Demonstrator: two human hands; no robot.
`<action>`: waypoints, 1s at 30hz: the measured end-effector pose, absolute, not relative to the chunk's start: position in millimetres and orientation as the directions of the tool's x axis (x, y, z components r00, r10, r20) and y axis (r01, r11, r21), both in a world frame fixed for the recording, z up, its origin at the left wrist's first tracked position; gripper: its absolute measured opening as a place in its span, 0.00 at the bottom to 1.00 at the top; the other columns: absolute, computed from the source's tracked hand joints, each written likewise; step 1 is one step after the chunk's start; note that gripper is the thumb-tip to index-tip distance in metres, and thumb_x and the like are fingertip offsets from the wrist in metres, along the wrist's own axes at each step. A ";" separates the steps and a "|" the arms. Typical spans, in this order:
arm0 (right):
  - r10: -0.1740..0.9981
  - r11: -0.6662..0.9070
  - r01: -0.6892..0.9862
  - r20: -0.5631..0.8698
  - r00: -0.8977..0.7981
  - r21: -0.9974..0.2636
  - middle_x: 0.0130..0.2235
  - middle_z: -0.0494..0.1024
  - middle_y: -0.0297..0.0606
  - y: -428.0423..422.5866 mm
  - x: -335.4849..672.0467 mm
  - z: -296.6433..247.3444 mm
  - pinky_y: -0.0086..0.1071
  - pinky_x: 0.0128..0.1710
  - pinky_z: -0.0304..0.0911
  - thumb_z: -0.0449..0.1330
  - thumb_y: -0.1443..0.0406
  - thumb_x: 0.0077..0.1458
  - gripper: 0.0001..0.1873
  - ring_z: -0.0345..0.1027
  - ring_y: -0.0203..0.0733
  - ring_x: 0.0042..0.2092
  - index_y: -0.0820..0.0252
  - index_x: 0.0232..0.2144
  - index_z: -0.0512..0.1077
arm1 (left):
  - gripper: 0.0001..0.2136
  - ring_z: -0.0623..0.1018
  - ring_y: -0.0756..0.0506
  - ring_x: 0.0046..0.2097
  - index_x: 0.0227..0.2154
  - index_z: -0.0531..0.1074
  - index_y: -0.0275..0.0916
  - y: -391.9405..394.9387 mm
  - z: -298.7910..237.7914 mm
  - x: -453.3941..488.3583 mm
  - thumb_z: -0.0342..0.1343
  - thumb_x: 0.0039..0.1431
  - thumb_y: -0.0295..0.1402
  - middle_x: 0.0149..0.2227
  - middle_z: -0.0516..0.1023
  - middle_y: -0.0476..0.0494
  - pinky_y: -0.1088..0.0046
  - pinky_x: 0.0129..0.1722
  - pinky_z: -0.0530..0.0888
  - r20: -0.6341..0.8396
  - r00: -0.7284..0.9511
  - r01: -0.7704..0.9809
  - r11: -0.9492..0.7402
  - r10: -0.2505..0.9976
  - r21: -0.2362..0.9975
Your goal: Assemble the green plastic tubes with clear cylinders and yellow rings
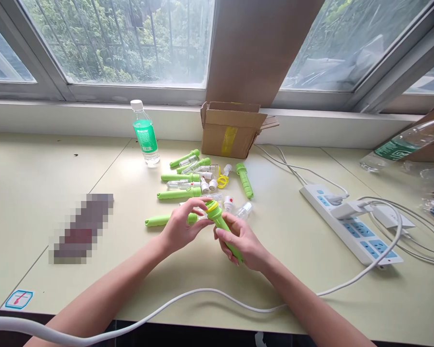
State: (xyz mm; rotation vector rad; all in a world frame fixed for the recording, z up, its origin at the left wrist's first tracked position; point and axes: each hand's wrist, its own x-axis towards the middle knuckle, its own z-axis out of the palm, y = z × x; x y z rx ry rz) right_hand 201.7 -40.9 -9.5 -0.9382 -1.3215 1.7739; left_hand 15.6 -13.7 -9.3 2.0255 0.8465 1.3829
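Note:
My right hand point(240, 241) wraps round a green flashlight-shaped tube point(222, 224), its wide end tilted up and to the left. A yellow ring point(211, 207) sits at that wide end, and my left hand point(186, 219) pinches it between thumb and fingers. Beyond my hands lie several similar green tubes point(179, 193), along with clear plastic tubes point(183, 184). White caps point(228, 203), one with a red spot, and loose yellow rings point(223, 181) are among them. Another green tube point(244, 180) lies apart to the right. My left hand partly covers one green tube behind it.
An open cardboard box point(233, 130) stands at the windowsill, with a green-labelled water bottle point(145, 137) to its left. A white power strip point(350, 226) with plugs and cables lies right. A white cable point(202, 290) crosses the table's front. A blurred-out dark object point(83, 229) lies left.

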 end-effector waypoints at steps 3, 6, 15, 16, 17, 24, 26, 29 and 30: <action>0.904 -0.200 -0.138 -0.128 -0.409 -0.970 0.34 0.69 0.30 -40.2 200.1 -12.7 0.22 0.08 0.52 0.65 0.60 0.49 0.18 0.59 0.26 0.15 0.56 0.38 0.62 | 0.11 0.79 0.48 0.40 0.38 0.64 0.39 -12.7 -10.0 15.3 0.60 0.54 0.30 0.46 0.76 0.39 0.67 0.37 0.80 0.598 0.263 0.188 -0.648 0.757 0.738; 0.906 -0.192 -0.137 -0.122 -0.406 -0.972 0.28 0.68 0.29 -38.8 201.1 -11.9 0.24 0.10 0.58 0.64 0.59 0.50 0.14 0.63 0.29 0.18 0.58 0.33 0.64 | 0.12 0.78 0.49 0.37 0.37 0.65 0.39 -11.6 -11.4 14.7 0.62 0.52 0.31 0.45 0.76 0.40 0.68 0.36 0.80 0.597 0.243 0.186 -0.641 0.764 0.745; 0.872 -0.157 -0.088 -0.096 -0.481 -0.984 0.29 0.69 0.33 -40.3 199.9 -4.4 0.25 0.18 0.57 0.56 0.54 0.58 0.15 0.63 0.29 0.21 0.62 0.32 0.68 | 0.11 0.78 0.45 0.43 0.30 0.66 0.37 -13.1 -11.0 14.1 0.64 0.50 0.32 0.43 0.76 0.40 0.66 0.38 0.80 0.607 0.201 0.246 -0.640 0.769 0.728; 0.872 -0.167 -0.094 -0.103 -0.478 -0.981 0.28 0.68 0.33 -40.6 199.8 -4.8 0.24 0.17 0.55 0.55 0.54 0.58 0.16 0.61 0.28 0.21 0.62 0.31 0.67 | 0.11 0.78 0.45 0.42 0.31 0.66 0.37 -13.0 -11.7 14.1 0.64 0.50 0.33 0.43 0.76 0.40 0.66 0.37 0.80 0.610 0.205 0.251 -0.644 0.765 0.723; 0.872 -0.180 -0.105 -0.110 -0.478 -0.978 0.28 0.68 0.34 -40.8 199.9 -5.5 0.24 0.16 0.53 0.55 0.54 0.58 0.16 0.60 0.27 0.20 0.62 0.31 0.67 | 0.12 0.78 0.46 0.41 0.32 0.66 0.37 -12.6 -12.8 14.2 0.63 0.50 0.33 0.43 0.76 0.40 0.67 0.36 0.80 0.615 0.210 0.249 -0.649 0.760 0.718; 0.856 -0.268 -0.164 -0.156 -0.493 -0.949 0.26 0.71 0.31 -41.9 199.8 -11.0 0.21 0.10 0.48 0.56 0.55 0.57 0.14 0.54 0.26 0.14 0.60 0.36 0.64 | 0.15 0.78 0.46 0.41 0.39 0.64 0.39 -10.6 -17.8 16.6 0.62 0.51 0.32 0.45 0.75 0.39 0.67 0.35 0.80 0.600 0.260 0.216 -0.651 0.756 0.727; 0.862 -0.270 -0.157 -0.166 -0.478 -0.950 0.25 0.71 0.29 -42.5 199.0 -11.4 0.21 0.09 0.47 0.60 0.57 0.54 0.15 0.53 0.25 0.13 0.58 0.39 0.62 | 0.14 0.78 0.47 0.41 0.39 0.64 0.39 -10.7 -17.3 17.1 0.62 0.52 0.32 0.45 0.75 0.40 0.68 0.36 0.80 0.591 0.260 0.196 -0.641 0.764 0.742; 0.868 -0.274 -0.153 -0.176 -0.464 -0.950 0.25 0.72 0.28 -43.0 198.6 -10.8 0.20 0.09 0.47 0.63 0.58 0.52 0.17 0.54 0.26 0.13 0.56 0.40 0.61 | 0.13 0.78 0.49 0.38 0.38 0.63 0.39 -11.5 -15.8 17.3 0.61 0.53 0.31 0.44 0.75 0.41 0.68 0.36 0.80 0.578 0.251 0.183 -0.625 0.776 0.759; 0.869 -0.272 -0.154 -0.174 -0.463 -0.950 0.26 0.72 0.28 -42.9 198.8 -10.4 0.20 0.09 0.48 0.63 0.58 0.52 0.17 0.55 0.26 0.13 0.56 0.39 0.61 | 0.13 0.78 0.50 0.36 0.37 0.63 0.39 -11.9 -15.2 17.2 0.62 0.53 0.31 0.44 0.75 0.41 0.68 0.36 0.80 0.574 0.247 0.189 -0.620 0.781 0.762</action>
